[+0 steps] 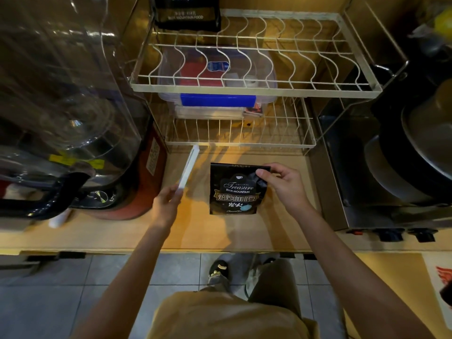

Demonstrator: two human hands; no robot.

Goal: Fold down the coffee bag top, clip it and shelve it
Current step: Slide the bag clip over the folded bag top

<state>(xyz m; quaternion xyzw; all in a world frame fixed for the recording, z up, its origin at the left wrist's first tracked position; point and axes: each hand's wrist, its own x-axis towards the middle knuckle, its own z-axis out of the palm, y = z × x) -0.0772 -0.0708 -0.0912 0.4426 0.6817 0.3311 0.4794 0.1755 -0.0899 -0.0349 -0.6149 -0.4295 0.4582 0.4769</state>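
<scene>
we see the coffee bag [233,189] flat on the counter [220,233], long axis 12 to 6, top toward 12. our right hand [281,184] pinches its 1 o'clock corner. at 9 o'clock, our left hand [166,204] grips a white clip [188,167].

Both your bare forearms reach forward; your left hand [167,204] grips closed, your right hand [281,182] pinches.

Clear jug [61,94] left of the hands, wire rack [254,57] above with a plastic box [217,101], pans [415,155] right.
</scene>
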